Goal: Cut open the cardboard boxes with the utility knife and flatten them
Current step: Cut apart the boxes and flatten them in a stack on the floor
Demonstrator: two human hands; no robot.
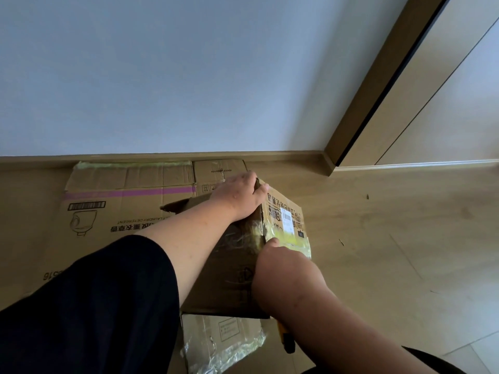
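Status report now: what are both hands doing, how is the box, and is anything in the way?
Left hand grips box far top edge. Right hand at taped seam; its grip hidden. Yellow knife beneath right forearm. Flattened cardboard underneath, nothing blocking.

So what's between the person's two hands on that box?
In the head view, a taped edge of the cardboard box runs between the left hand at its far corner and the right hand nearer the camera; crinkled clear tape covers that stretch.

box (232, 265) on flattened cardboard (113, 211), knife (286, 341) beside
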